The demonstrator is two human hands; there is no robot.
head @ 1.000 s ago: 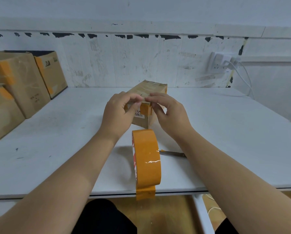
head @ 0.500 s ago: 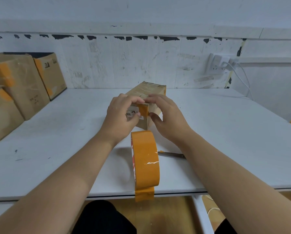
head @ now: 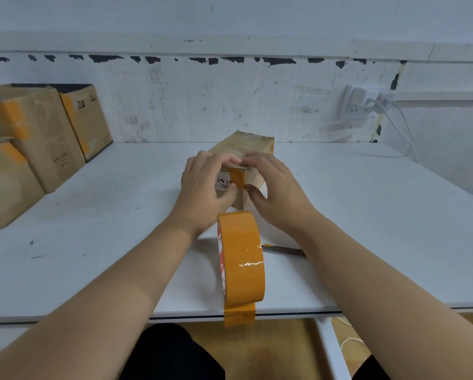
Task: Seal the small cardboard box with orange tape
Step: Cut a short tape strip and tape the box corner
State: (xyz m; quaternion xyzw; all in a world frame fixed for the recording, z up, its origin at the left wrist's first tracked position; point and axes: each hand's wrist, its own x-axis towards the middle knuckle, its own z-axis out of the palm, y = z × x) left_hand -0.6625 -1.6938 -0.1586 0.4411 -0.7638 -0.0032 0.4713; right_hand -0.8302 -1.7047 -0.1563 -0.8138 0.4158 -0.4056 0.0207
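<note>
The small cardboard box (head: 246, 149) lies on the white surface (head: 367, 215), its long side running away toward the far wall, its near end facing the person. A strip of orange tape (head: 236, 178) runs down that near end from the top edge; beside it to the left a white label (head: 223, 183) shows, with its writing partly covered by the left hand (head: 205, 187).

The left hand's fingers curl over the box's near top edge and its thumb presses the near face by the label. The right hand (head: 273, 190) curls over the top edge from the right, fingertips meeting the left hand's at the tape, thumb against the box's lower right corner. The hands hide most of the near end, so how far the strip reaches over the top cannot be told.

Nearer, an orange tape roll (head: 240, 259) stands on edge, its loose end hanging over the surface's near rim. Just right of it a thin blade-like tool (head: 283, 249) lies flat, its handle hidden under the right forearm.

At the far left stand larger cardboard boxes (head: 37, 138) patched with orange tape, cut off by the frame's edge.
</note>
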